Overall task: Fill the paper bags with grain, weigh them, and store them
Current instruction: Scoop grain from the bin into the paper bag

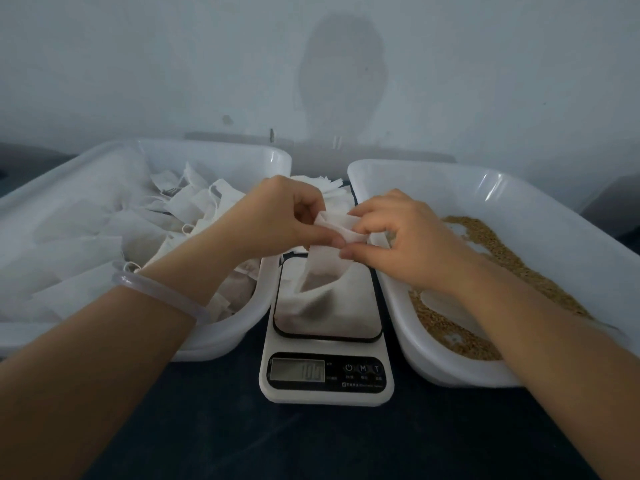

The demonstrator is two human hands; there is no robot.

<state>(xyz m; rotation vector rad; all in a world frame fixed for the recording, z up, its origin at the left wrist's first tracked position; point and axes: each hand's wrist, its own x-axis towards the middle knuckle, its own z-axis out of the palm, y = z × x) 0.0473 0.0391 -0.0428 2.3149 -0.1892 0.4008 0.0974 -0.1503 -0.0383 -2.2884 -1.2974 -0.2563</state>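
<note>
Both hands meet over the scale (327,379). I see the left hand (284,216) and right hand (408,244) pinching the top of a paper bag (325,268). Its lower end reaches the weighing plate, touching or not I cannot tell. Display digits are blurred, and the right forearm hides part of the grain (502,251).
</note>
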